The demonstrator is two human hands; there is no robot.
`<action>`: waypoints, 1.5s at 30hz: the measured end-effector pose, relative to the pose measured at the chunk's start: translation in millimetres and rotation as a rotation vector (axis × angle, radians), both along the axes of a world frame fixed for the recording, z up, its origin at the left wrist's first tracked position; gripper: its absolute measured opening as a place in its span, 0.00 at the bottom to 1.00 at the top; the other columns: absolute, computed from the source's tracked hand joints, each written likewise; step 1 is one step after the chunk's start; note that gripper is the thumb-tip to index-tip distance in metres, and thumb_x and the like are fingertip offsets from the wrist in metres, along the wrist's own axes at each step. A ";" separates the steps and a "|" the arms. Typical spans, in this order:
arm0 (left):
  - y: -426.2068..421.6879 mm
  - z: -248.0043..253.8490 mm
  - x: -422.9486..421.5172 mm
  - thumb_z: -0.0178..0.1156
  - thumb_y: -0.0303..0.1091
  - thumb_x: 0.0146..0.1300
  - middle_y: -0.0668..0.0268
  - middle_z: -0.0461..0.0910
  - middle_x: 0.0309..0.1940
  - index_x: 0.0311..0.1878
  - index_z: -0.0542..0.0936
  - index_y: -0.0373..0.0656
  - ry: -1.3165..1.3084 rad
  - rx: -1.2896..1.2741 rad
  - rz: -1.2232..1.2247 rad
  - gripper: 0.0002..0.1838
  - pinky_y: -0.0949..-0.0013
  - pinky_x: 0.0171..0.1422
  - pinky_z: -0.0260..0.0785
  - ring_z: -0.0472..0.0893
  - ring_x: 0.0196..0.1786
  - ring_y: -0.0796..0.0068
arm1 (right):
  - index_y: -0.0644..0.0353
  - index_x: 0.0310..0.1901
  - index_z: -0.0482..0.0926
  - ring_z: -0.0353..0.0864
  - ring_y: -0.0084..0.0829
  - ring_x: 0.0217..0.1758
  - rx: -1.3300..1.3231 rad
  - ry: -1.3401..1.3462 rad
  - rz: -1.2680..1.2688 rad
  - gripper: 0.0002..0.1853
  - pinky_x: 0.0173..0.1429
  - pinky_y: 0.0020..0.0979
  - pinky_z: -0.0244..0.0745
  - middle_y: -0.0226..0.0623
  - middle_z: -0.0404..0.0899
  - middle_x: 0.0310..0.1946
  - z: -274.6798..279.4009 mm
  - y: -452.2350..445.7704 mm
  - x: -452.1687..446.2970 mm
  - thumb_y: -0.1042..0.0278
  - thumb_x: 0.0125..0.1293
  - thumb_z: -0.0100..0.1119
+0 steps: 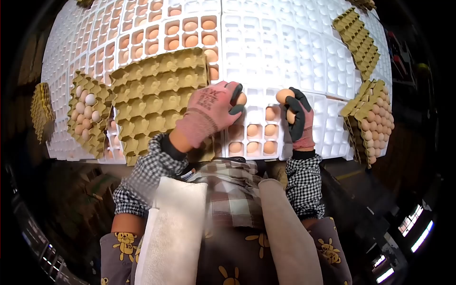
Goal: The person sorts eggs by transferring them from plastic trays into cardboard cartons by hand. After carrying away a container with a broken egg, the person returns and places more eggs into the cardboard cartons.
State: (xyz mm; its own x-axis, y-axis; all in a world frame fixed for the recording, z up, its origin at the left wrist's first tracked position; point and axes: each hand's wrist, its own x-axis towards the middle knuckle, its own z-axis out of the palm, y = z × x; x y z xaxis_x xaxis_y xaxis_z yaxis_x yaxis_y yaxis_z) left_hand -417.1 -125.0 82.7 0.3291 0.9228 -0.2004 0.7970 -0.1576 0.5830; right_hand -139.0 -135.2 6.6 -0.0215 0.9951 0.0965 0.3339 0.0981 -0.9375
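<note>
My left hand (209,111), in a pink glove with dark fingertips, has its thumb and fingers closed around a brown egg (241,98) above the white foam tray (255,92). My right hand (302,121), gloved the same way, grips two eggs: one brown egg (284,96) at the fingertips and another egg (291,116) lower against the palm. Between and below both hands, several brown eggs (252,147) sit in the tray's near cells. Beside my left wrist lies a yellowish pulp egg carton (156,102) with no eggs showing in its cups.
White foam trays with eggs (172,30) stretch to the far left; white trays without eggs (285,52) lie ahead and right. At left, a pulp carton (102,130) holds several eggs. A loaded carton stack (361,109) stands at the right edge, near another pulp carton (357,40).
</note>
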 end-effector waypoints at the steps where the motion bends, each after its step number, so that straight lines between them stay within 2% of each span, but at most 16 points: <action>1: 3.1 -4.7 17.4 0.69 0.42 0.57 0.60 0.81 0.44 0.54 0.78 0.45 0.217 0.073 -0.048 0.23 0.61 0.49 0.77 0.83 0.43 0.59 | 0.67 0.56 0.78 0.82 0.23 0.46 -0.313 0.392 -0.152 0.19 0.44 0.26 0.80 0.36 0.83 0.45 -3.4 -11.0 -8.2 0.74 0.64 0.67; 3: 17.6 -16.5 34.9 0.68 0.46 0.57 0.59 0.79 0.48 0.57 0.75 0.46 0.388 -0.053 -0.099 0.27 0.58 0.51 0.78 0.83 0.50 0.58 | 0.64 0.57 0.78 0.82 0.23 0.46 -0.490 0.338 -0.116 0.23 0.49 0.25 0.79 0.37 0.84 0.45 17.2 -16.2 -32.3 0.71 0.60 0.71; 5: 20.2 -42.1 39.0 0.68 0.45 0.57 0.57 0.77 0.51 0.59 0.74 0.45 0.470 -0.145 -0.070 0.28 0.57 0.54 0.77 0.82 0.52 0.56 | 0.58 0.54 0.80 0.84 0.43 0.49 -0.180 -0.174 0.108 0.25 0.58 0.37 0.79 0.40 0.83 0.46 -11.4 -21.1 -45.4 0.69 0.52 0.73; 7: 12.3 -33.5 46.9 0.66 0.40 0.59 0.51 0.75 0.53 0.60 0.75 0.44 0.123 -0.054 0.020 0.26 0.56 0.57 0.76 0.80 0.57 0.53 | 0.55 0.53 0.80 0.81 0.49 0.52 -0.072 -0.703 0.209 0.24 0.60 0.41 0.77 0.42 0.80 0.48 -10.9 -31.0 -59.5 0.68 0.51 0.73; 9: 15.8 -79.0 46.7 0.65 0.35 0.59 0.52 0.73 0.57 0.67 0.70 0.46 -0.401 -0.060 0.029 0.31 0.57 0.62 0.73 0.78 0.58 0.53 | 0.56 0.52 0.80 0.80 0.47 0.54 -0.130 -0.499 0.110 0.24 0.60 0.40 0.77 0.42 0.79 0.49 -27.2 -36.4 -51.6 0.69 0.51 0.73; 11: 10.3 -100.7 54.6 0.64 0.32 0.60 0.51 0.71 0.64 0.68 0.70 0.44 -0.054 0.162 -0.084 0.32 0.56 0.69 0.68 0.73 0.64 0.46 | 0.58 0.53 0.79 0.78 0.45 0.56 -0.271 0.032 -0.027 0.24 0.58 0.39 0.76 0.43 0.76 0.53 -28.0 -26.3 -41.7 0.71 0.52 0.71; 14: -10.5 -87.1 60.5 0.65 0.30 0.57 0.52 0.70 0.66 0.68 0.70 0.45 -0.235 0.093 0.012 0.33 0.54 0.72 0.64 0.70 0.66 0.46 | 0.58 0.55 0.79 0.77 0.45 0.55 -0.030 -0.010 -0.218 0.24 0.59 0.38 0.74 0.41 0.76 0.52 -14.9 2.2 -42.6 0.72 0.54 0.70; 19: -86.8 -3.4 9.5 0.71 0.32 0.50 0.52 0.67 0.69 0.69 0.71 0.43 0.063 0.322 0.131 0.39 0.50 0.76 0.56 0.64 0.72 0.45 | 0.47 0.63 0.76 0.62 0.44 0.70 0.219 -0.840 0.096 0.29 0.72 0.52 0.55 0.36 0.66 0.67 -52.1 -1.1 -39.8 0.62 0.56 0.66; 23: -165.8 28.1 -37.9 0.75 0.45 0.45 0.52 0.64 0.71 0.70 0.70 0.50 0.755 -0.078 0.298 0.45 0.40 0.78 0.46 0.58 0.75 0.44 | 0.47 0.62 0.77 0.63 0.43 0.70 0.235 -0.688 0.037 0.27 0.72 0.50 0.55 0.36 0.68 0.67 -53.7 2.1 -41.4 0.62 0.58 0.64; 26: -188.6 -3.4 -89.1 0.76 0.39 0.40 0.59 0.70 0.63 0.63 0.77 0.58 0.683 0.025 0.280 0.40 0.41 0.77 0.50 0.62 0.72 0.47 | 0.50 0.61 0.77 0.68 0.44 0.67 0.278 -0.534 0.012 0.26 0.71 0.48 0.58 0.38 0.72 0.63 -49.2 3.8 -43.6 0.65 0.59 0.65; 30: -153.0 44.5 -93.3 0.74 0.36 0.35 0.64 0.70 0.62 0.54 0.83 0.60 0.552 0.429 0.388 0.34 0.41 0.75 0.51 0.62 0.72 0.49 | 0.55 0.58 0.79 0.73 0.46 0.61 0.331 -0.343 0.015 0.22 0.67 0.46 0.65 0.41 0.78 0.57 -27.4 -0.6 -40.3 0.70 0.61 0.64; 33: -86.4 22.7 -146.2 0.73 0.34 0.37 0.63 0.72 0.61 0.55 0.83 0.61 0.587 0.645 0.441 0.34 0.43 0.74 0.53 0.63 0.72 0.48 | 0.58 0.56 0.80 0.77 0.45 0.59 0.161 -0.102 0.010 0.21 0.65 0.43 0.71 0.42 0.80 0.54 -23.4 -12.4 -57.9 0.74 0.60 0.65; 37: 28.6 -25.7 -241.8 0.69 0.37 0.51 0.60 0.72 0.65 0.66 0.75 0.64 0.627 0.531 0.579 0.35 0.48 0.76 0.52 0.63 0.72 0.52 | 0.57 0.57 0.80 0.77 0.46 0.58 0.190 -0.280 0.127 0.24 0.63 0.41 0.72 0.43 0.79 0.56 10.3 -40.5 -84.7 0.75 0.57 0.67; 39: 44.3 -25.4 -253.9 0.68 0.39 0.56 0.59 0.74 0.64 0.64 0.77 0.57 0.528 0.458 0.652 0.29 0.53 0.70 0.63 0.71 0.67 0.52 | 0.55 0.58 0.79 0.76 0.47 0.58 0.138 -0.219 0.156 0.27 0.63 0.41 0.71 0.43 0.78 0.56 32.6 -55.2 -104.5 0.72 0.54 0.71; 43: -57.2 -1.0 -171.7 0.69 0.42 0.55 0.56 0.81 0.48 0.50 0.84 0.47 -0.204 0.150 0.375 0.20 0.61 0.55 0.74 0.81 0.50 0.55 | 0.47 0.59 0.78 0.73 0.43 0.60 0.092 -0.657 0.681 0.34 0.63 0.42 0.68 0.41 0.73 0.59 36.0 -86.8 -140.7 0.58 0.47 0.75; 45: -111.8 -18.3 -118.0 0.71 0.42 0.50 0.61 0.78 0.51 0.54 0.80 0.53 0.287 0.135 -0.115 0.25 0.56 0.63 0.67 0.77 0.58 0.57 | 0.45 0.58 0.79 0.71 0.42 0.61 0.135 -0.847 0.699 0.31 0.63 0.40 0.67 0.39 0.70 0.60 7.8 -94.3 -156.8 0.57 0.48 0.74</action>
State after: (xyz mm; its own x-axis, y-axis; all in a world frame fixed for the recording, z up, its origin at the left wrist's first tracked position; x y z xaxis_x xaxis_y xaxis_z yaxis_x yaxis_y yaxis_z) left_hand -535.1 -236.8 64.4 0.3804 0.9075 -0.1782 0.8983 -0.3167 0.3047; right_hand -295.8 -229.4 14.4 -0.6852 0.7202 -0.1084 0.6936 0.5998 -0.3990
